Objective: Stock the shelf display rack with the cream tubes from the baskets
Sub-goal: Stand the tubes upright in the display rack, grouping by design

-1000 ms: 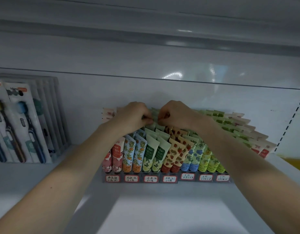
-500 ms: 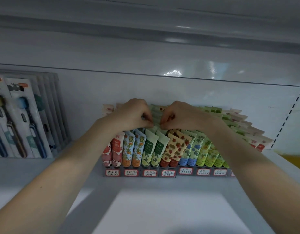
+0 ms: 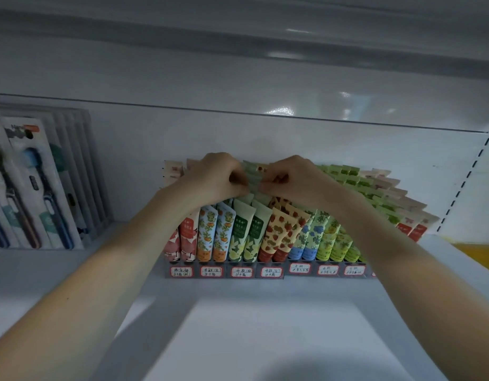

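Observation:
A clear display rack point(image 3: 265, 266) with red-bordered labels stands on the white shelf, packed with rows of upright cream tubes in pink, orange, green, strawberry, blue and lime prints. My left hand point(image 3: 213, 178) and my right hand point(image 3: 298, 180) reach over the middle rows. Both pinch the crimped top ends of the pale green tubes point(image 3: 253, 178) in the back of that row, fingers curled, one hand on each side. No basket is in view.
Carded toothbrush packs point(image 3: 37, 185) stand at the left on the shelf point(image 3: 237, 325). The shelf's back wall rises right behind the rack, and an upper shelf overhangs. A perforated upright point(image 3: 468, 182) and a yellow surface point(image 3: 479, 257) lie at the right.
Both hands stay at the green tube tops; they have shifted slightly up and back along the row, and my view has tilted a little.

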Tool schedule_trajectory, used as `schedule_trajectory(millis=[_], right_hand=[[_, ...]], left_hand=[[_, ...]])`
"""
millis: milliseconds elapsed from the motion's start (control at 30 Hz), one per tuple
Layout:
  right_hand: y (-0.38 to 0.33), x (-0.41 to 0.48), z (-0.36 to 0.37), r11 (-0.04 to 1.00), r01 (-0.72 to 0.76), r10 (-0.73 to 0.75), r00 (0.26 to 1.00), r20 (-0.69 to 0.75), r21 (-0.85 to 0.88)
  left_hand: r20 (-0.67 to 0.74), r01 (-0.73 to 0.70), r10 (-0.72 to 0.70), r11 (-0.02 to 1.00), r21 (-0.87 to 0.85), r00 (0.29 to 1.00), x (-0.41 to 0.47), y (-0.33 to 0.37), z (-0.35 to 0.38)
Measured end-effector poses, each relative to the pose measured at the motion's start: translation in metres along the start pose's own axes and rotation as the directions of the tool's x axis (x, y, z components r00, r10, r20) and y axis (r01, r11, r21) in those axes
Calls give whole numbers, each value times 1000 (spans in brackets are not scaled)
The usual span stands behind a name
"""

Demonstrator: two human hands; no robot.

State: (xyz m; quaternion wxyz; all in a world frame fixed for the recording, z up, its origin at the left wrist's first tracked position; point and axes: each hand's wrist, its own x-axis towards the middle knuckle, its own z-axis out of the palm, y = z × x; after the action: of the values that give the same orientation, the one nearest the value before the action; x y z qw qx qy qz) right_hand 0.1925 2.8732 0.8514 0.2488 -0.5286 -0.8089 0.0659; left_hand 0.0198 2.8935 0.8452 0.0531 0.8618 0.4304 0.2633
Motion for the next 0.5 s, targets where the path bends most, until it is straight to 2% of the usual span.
schedule_trajectory(millis=[67, 167, 500], right_hand=[[-3, -6, -4, 1000, 19, -18, 999, 52, -12], [-9, -10, -3, 994, 50, -35, 987, 154, -94], [-16, -5, 10, 981, 42, -30, 997, 67, -187]], left_hand=[[8, -30, 30, 997, -70, 1000, -8, 3, -4], [139, -39, 44, 998, -44, 989, -14, 9, -4], [110, 33, -39, 998, 58, 993, -2, 11, 8]])
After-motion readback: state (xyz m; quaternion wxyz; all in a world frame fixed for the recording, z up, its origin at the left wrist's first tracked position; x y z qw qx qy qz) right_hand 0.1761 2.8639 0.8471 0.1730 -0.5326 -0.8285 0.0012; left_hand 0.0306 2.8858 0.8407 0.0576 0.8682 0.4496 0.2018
